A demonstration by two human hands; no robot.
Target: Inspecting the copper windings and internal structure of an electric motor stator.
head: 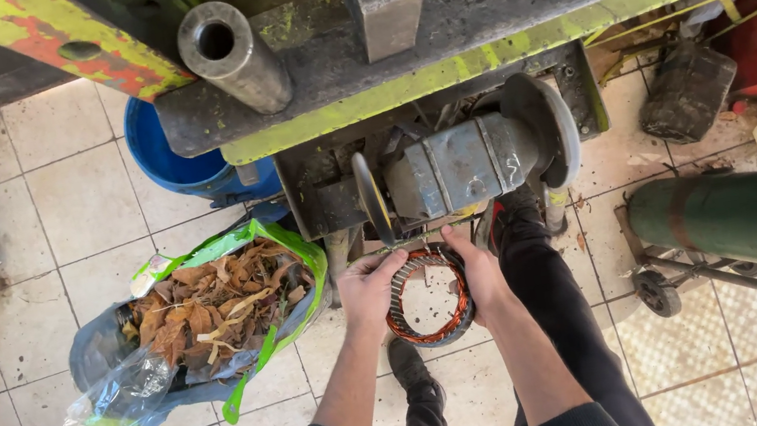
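Tiled floor point(83, 199) is seen below a copper-wound stator ring point(427, 297), gripped on opposite rims by left hand point(368, 289) and right hand point(482, 273), held just beneath the bench grinder point(462, 164), bore facing up.

Both hands grip a ring-shaped stator point(428, 297) wound with copper wire: the left hand point(368, 291) on its left rim, the right hand point(481, 273) on its right. Just above sits a grey bench grinder point(462, 165). A bag point(201, 337) of dry scraps stands to the left, a green cylinder point(754, 219) to the right.
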